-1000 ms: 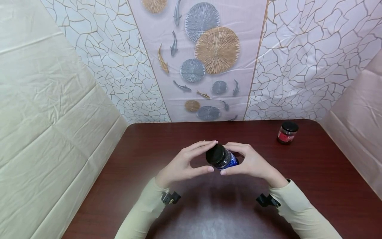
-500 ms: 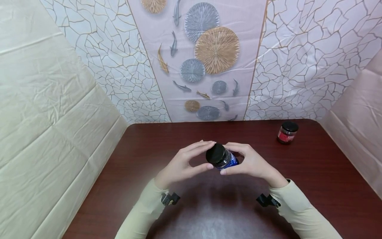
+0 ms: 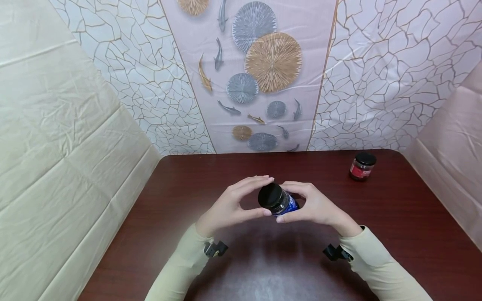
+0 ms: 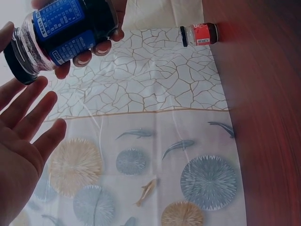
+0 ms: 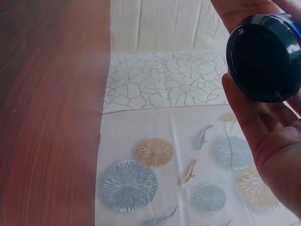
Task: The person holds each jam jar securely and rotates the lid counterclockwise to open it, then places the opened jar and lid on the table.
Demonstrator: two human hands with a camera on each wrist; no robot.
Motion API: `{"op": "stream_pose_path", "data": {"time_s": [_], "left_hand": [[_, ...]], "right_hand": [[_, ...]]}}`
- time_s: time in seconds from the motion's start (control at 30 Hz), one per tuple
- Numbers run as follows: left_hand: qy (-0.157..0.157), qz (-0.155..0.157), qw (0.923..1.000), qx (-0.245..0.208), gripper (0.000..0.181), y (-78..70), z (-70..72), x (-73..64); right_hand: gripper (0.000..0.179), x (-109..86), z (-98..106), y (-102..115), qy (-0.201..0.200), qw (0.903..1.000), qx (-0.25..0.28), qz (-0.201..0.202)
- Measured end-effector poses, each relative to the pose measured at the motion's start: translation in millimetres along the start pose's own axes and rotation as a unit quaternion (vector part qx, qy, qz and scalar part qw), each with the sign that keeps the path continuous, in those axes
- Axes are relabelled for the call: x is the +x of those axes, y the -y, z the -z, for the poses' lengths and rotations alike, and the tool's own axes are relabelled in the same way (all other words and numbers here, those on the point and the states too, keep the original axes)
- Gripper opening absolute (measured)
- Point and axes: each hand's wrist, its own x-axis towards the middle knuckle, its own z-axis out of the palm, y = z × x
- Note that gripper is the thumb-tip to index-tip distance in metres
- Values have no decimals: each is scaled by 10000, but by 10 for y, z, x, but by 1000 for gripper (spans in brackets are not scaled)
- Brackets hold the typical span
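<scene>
Above the dark wooden surface (image 3: 395,234), the right hand (image 3: 318,207) grips the blue-labelled jar (image 3: 286,203); the left hand's (image 3: 229,207) spread fingertips touch its black lid (image 3: 269,195), which is not yet removed.

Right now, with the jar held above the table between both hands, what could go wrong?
The blue jar is tilted and held mainly by the right hand in the air; it could slip and drop onto the table. The left hand only touches the black lid with its fingertips, so they may slide off the lid.
</scene>
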Motion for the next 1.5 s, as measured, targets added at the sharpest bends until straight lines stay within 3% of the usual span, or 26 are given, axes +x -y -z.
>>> {"op": "stream_pose_path", "data": {"time_s": [0.43,0.7,0.87,1.3,1.5], "left_hand": [[239,-158,9991,-311,75,-21,-25,65],[244,-292,9988,-308,74,-32,-52,106],[196,-452,9982,-337,72,-31,-81,135],[97,-895,9948,-481,58,-54,-138,198],[104,-1076,9916,-708,49,-60,-145,214]], "right_hand": [[60,4,-51,-21,131,9999,52,-51],[55,23,-79,-25,174,9998,59,-94],[61,31,-86,-15,167,9998,4,-142],[57,43,-100,13,173,9993,-292,-184],[65,38,-74,24,97,9995,-268,-154]]}}
